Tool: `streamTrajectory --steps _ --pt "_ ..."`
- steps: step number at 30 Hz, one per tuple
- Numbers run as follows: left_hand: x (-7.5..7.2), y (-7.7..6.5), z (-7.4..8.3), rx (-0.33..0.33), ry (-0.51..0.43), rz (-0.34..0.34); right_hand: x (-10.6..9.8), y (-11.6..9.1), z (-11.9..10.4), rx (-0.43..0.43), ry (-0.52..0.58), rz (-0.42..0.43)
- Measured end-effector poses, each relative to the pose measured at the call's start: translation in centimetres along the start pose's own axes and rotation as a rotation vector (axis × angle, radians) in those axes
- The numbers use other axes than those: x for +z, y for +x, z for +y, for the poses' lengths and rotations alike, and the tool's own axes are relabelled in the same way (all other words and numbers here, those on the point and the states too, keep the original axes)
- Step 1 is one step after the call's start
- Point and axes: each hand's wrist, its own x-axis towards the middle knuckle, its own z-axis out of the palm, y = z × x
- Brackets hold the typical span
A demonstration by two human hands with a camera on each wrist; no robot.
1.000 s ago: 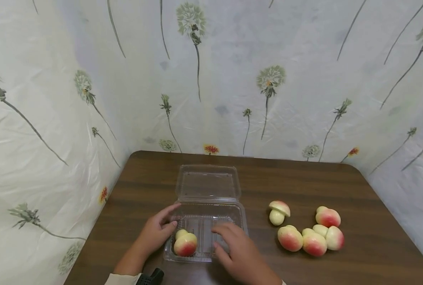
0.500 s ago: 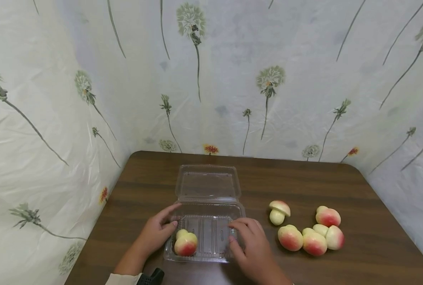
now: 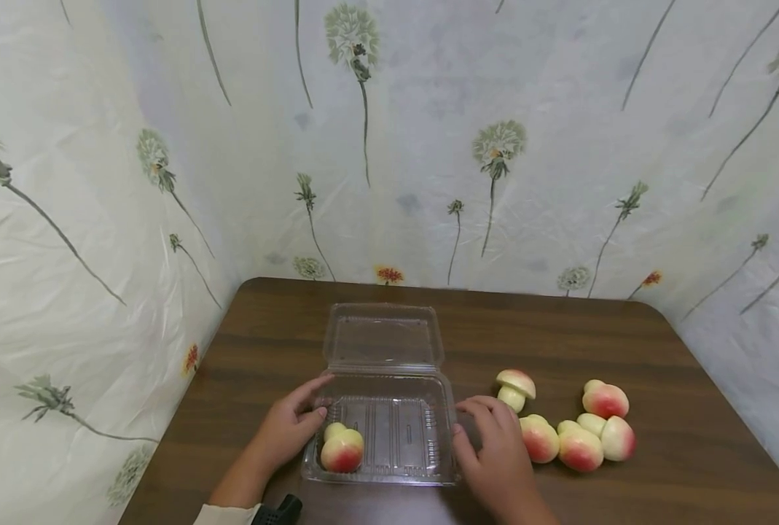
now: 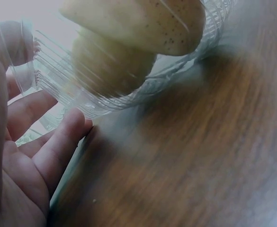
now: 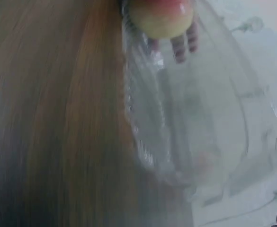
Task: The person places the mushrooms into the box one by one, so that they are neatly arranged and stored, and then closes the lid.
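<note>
In the head view a clear plastic clamshell container [image 3: 389,437] lies with its lid raised. My left hand [image 3: 294,423] holds its left side, thumb at the rim; in the left wrist view the fingers [image 4: 58,146] lie along the outer wall. One mushroom [image 3: 342,450], cream-stemmed with a red-tinged cap, lies at the container's left end; in the left wrist view it is the pale mushroom [image 4: 143,28]. My right hand [image 3: 497,456] is just beyond the container's right wall, fingers loosely bent, holding nothing. Its fingers partly hide a nearby mushroom [image 3: 540,439].
Several similar mushrooms lie right of the container, among them an upright mushroom [image 3: 515,390], a middle mushroom [image 3: 579,446] and a far right mushroom [image 3: 605,399]. The brown wooden table [image 3: 284,328] meets a flower-patterned sheet [image 3: 402,146] behind.
My right hand has moved right, from over the container to beside the loose mushrooms. My left hand, the container and the mushroom inside have stayed put.
</note>
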Motion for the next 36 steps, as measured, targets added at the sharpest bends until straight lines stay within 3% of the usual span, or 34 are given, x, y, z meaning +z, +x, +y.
streamTrajectory --steps 22,29,36 --pt "-0.1 0.0 0.0 0.002 -0.002 -0.002 -1.6 0.0 3.4 0.094 -0.136 0.154" --pt "-0.1 0.1 0.0 0.003 -0.001 -0.015 -1.8 -0.4 4.0 0.113 -0.153 0.168" --pt "0.0 0.1 0.0 0.002 0.006 -0.002 -2.2 -0.7 4.8 0.186 -0.157 0.151"
